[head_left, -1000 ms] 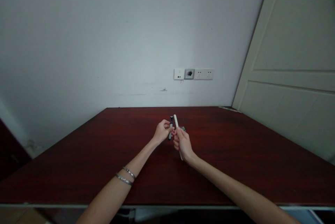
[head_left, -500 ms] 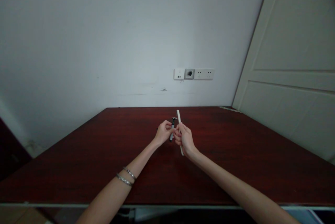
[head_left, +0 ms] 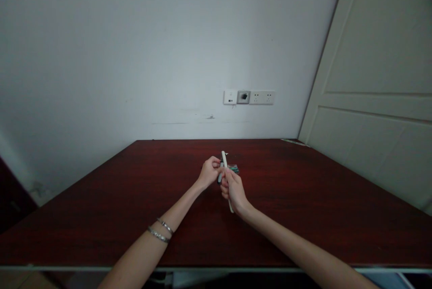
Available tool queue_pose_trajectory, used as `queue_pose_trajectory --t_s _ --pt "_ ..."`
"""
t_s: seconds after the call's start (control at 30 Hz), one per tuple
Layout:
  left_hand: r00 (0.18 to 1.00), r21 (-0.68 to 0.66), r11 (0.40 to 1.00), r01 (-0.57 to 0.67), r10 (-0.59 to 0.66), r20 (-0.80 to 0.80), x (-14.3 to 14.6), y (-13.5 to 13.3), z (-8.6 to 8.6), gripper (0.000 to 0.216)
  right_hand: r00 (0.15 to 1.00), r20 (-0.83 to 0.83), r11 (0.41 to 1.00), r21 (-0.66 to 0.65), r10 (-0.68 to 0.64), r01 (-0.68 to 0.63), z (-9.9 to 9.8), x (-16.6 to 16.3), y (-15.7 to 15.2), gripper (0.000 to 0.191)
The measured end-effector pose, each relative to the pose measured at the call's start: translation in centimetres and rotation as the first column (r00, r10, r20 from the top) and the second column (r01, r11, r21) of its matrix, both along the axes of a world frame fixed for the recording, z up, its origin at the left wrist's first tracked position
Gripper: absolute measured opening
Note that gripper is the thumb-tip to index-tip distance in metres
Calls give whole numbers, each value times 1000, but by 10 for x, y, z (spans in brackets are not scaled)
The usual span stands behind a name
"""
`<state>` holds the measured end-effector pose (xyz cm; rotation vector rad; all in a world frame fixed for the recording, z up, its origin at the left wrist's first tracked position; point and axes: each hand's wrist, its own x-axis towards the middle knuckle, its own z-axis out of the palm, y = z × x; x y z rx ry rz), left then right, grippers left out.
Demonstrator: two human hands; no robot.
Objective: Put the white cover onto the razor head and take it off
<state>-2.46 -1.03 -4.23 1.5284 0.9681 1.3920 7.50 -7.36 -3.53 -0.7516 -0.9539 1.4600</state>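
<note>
- Holding a slim white rod (head_left: 224, 159) in my right hand (head_left: 235, 192), near the middle of the frame; my fingers are closed around its middle, with the upper end tilted slightly left and the lower end showing below my palm.
- Pinching a narrow grey-and-black tool (head_left: 220, 178) in my left hand (head_left: 209, 173), just left of the rod; my thumb and fingers are drawn close together on it.
- The rod passes in front of the tool's upper part; I cannot tell whether the two touch.
- My hands are side by side, their fingertips very near each other.
- A small multicoloured packet (head_left: 233, 169) lies on the bench (head_left: 135, 199) just right of the rod, partly hidden by my right hand; its print is too small to read.
- I wear two silver bracelets (head_left: 158, 234) on my left forearm, lower left of centre.
- The dark red bench spreads across the lower half of the frame, up to a pale wall (head_left: 162, 55).
- On that wall, right of centre, is a white double socket (head_left: 262, 97).
- A pale panelled door (head_left: 378, 64) fills the upper right.
</note>
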Motion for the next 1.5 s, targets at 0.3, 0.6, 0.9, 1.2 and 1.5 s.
queue_pose_trajectory --t_s 0.3,0.6,0.9,1.2,1.5 --pt "1000 -13 1000 6 -5 10 -1 0 4 25 1000 6 1000 0 30 -30 -4 0 0 44" --pt "988 -155 978 143 -132 74 0 -3 2 27 992 73 945 318 -104 76 22 24 23 34" --pt "983 -213 962 173 -155 101 0 -1 -1 22 852 470 850 524 -233 -57 18 63 63 51" --pt "984 -182 969 166 -150 96 -1 -1 0 24 683 690 734 590 -240 -338 21 76 64 40" --pt "989 -150 978 142 -136 55 0 -1 -2 24 669 678 726 620 -305 -297 19 76 65 39"
